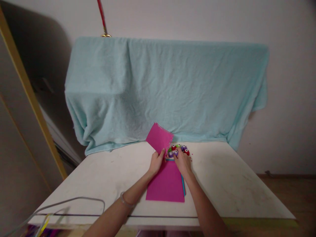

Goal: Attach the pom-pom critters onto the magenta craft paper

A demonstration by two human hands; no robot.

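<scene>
My left hand (156, 162) is closed on the lower corner of a magenta paper sheet (158, 135), thumb on top. That sheet is tilted up, and small cut-outs run along its far and right edges. My right hand (183, 161) reaches into a cluster of small craft punches in red, green and purple, each with a white top. Its thumb and forefinger are around a purple craft punch (175, 153); the other fingers are partly hidden. A red punch (187, 152) sits just right of that hand. Under both wrists lies a stack of magenta paper (165, 187) with blue sheets showing beneath.
Tiny pink paper bits (192, 154) are scattered beside the punches on the white table (229, 184). A pale blue cloth (187, 89) hangs behind the table. A grey cable (84, 198) loops over the front left, near a yellow strip (44, 224).
</scene>
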